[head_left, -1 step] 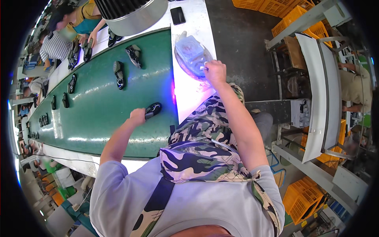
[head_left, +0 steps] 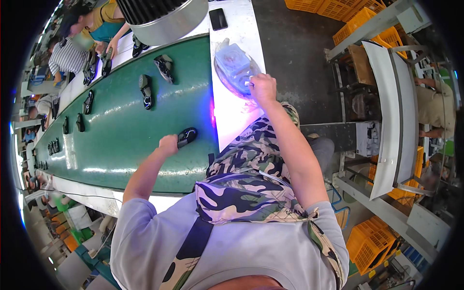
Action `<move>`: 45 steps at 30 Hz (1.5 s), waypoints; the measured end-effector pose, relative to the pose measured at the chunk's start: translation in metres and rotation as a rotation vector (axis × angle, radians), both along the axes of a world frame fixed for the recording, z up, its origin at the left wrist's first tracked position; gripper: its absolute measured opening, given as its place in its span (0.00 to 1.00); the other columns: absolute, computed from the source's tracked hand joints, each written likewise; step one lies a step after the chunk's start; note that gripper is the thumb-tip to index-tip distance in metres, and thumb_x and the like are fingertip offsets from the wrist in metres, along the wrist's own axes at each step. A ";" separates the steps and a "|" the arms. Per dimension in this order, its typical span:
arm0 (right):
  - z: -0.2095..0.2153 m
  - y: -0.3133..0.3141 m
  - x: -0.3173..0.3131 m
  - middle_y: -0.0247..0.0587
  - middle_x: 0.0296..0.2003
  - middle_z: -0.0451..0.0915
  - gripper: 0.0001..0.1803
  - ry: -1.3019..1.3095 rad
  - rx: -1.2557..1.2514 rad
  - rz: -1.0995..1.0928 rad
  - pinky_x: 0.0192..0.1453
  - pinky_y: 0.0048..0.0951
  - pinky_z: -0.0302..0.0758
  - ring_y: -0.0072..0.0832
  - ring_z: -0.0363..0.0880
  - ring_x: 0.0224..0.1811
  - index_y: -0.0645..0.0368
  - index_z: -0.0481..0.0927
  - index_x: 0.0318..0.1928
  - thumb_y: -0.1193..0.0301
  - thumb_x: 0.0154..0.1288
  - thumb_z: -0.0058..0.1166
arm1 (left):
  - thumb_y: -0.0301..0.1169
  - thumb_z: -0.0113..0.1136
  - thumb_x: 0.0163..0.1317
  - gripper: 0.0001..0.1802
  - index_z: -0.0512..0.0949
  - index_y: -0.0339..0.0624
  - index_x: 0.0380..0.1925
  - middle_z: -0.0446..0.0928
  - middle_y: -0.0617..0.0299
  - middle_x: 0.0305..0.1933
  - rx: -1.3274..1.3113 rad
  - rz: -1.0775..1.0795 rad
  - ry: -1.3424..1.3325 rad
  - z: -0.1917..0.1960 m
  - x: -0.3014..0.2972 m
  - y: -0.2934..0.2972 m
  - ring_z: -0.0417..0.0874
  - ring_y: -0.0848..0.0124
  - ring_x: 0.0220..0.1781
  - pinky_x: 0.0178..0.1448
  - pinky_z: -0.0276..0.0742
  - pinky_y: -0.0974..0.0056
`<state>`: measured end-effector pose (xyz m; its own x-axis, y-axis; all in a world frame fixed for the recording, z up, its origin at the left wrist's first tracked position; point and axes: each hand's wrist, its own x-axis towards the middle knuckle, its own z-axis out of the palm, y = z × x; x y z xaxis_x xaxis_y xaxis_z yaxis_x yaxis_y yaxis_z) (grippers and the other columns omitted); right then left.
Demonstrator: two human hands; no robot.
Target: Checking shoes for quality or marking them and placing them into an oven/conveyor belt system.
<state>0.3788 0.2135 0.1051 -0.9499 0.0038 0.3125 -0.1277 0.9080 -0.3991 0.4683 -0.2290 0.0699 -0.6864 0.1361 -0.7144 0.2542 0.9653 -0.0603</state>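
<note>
My left hand [head_left: 168,144] is closed around one end of a glossy black shoe [head_left: 187,137], held over the green conveyor belt [head_left: 116,140] with its toe pointing right. On the right, my right hand [head_left: 264,90] pinches a small white piece [head_left: 248,83], too small to name. It is at the near edge of a translucent bluish square container [head_left: 233,56], which sits in a shallow rounded dish [head_left: 221,75] on the white side ledge [head_left: 227,116]. Two dark shoes, one nearer [head_left: 145,92] and one farther [head_left: 164,67], lie on the belt beyond my left hand.
Several more shoes lie along the belt to the left. A phone [head_left: 218,19] rests on the ledge, beside a large metal lamp-like housing [head_left: 162,21] overhead. A co-worker's hand [head_left: 112,46] touches a shoe across the belt. Yellow crates [head_left: 371,244] stand at right.
The shoe in my left hand has tilted slightly. My right hand has hardly moved and stays by the container.
</note>
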 end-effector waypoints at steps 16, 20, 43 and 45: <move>0.006 0.005 -0.008 0.33 0.31 0.80 0.06 0.042 0.193 0.320 0.51 0.41 0.69 0.34 0.79 0.43 0.48 0.85 0.30 0.72 0.53 0.55 | 0.43 0.76 0.40 0.29 0.85 0.37 0.42 0.85 0.49 0.46 -0.077 0.064 -0.093 0.016 -0.033 0.016 0.87 0.55 0.50 0.56 0.83 0.55; 0.003 0.006 0.000 0.32 0.28 0.82 0.02 -0.031 0.119 0.159 0.45 0.41 0.72 0.34 0.81 0.37 0.51 0.84 0.26 0.71 0.52 0.59 | 0.47 0.78 0.34 0.36 0.85 0.32 0.41 0.85 0.46 0.45 0.035 0.367 -0.023 0.001 -0.048 -0.007 0.88 0.55 0.47 0.54 0.83 0.56; -0.032 0.007 0.002 0.40 0.26 0.85 0.13 -0.285 -0.747 -0.475 0.40 0.34 0.79 0.32 0.85 0.29 0.56 0.86 0.30 0.62 0.47 0.71 | 0.29 0.67 0.56 0.20 0.79 0.37 0.50 0.84 0.57 0.49 1.644 1.498 -0.423 0.004 -0.016 0.072 0.84 0.61 0.52 0.63 0.76 0.53; -0.045 0.017 0.004 0.40 0.26 0.85 0.13 -0.383 -0.753 -0.548 0.40 0.36 0.79 0.34 0.85 0.29 0.56 0.86 0.31 0.62 0.48 0.71 | 0.29 0.67 0.56 0.20 0.79 0.37 0.50 0.84 0.56 0.49 1.642 1.513 -0.433 0.012 -0.018 0.082 0.84 0.60 0.54 0.64 0.75 0.53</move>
